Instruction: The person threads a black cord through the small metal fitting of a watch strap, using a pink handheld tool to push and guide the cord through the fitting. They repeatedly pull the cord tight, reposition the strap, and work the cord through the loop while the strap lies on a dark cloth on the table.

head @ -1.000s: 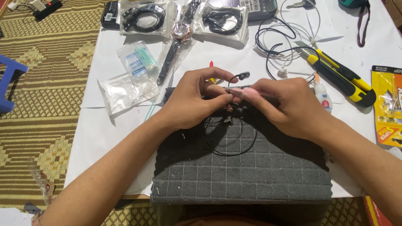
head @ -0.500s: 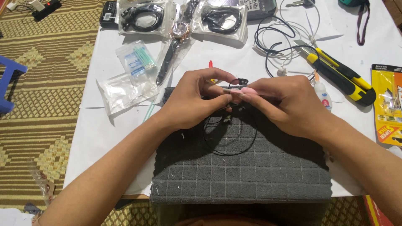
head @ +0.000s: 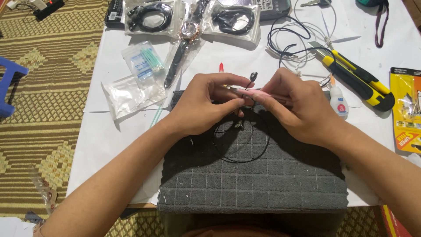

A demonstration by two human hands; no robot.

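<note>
L hand [head: 206,105] and R hand [head: 294,109] meet over the far edge of the grey foam pad [head: 263,184], fingertips pinched shut on a small earbud piece [head: 253,77] and its thin black wire [head: 239,147]. The bud pokes up just above the fingertips; the wire drops from the pinch and loops loosely on the pad. R hand also seems to hold a thin pinkish tool [head: 258,93] laid across the fingers, prob. tweezers or a stick, but it's too covered to tell. Holding it low over the pad makes sense: soft surface, steadies the wrists, catches small bits.

Other gear sits w/in reach on the white sheet [head: 105,145]: yellow-black utility knife [head: 357,81] and small glue bottle [head: 338,102] just right of the R hand, wristwatch [head: 184,48] and bagged cotton swabs [head: 142,63] beyond the L hand, bagged black cables [head: 149,15] at the far edge.

Vs. a second ago: barely any change. Both hands keep the same pinch in the same spot, wire loop unchanged; only the fingertips look slightly re-set around the bud.
</note>
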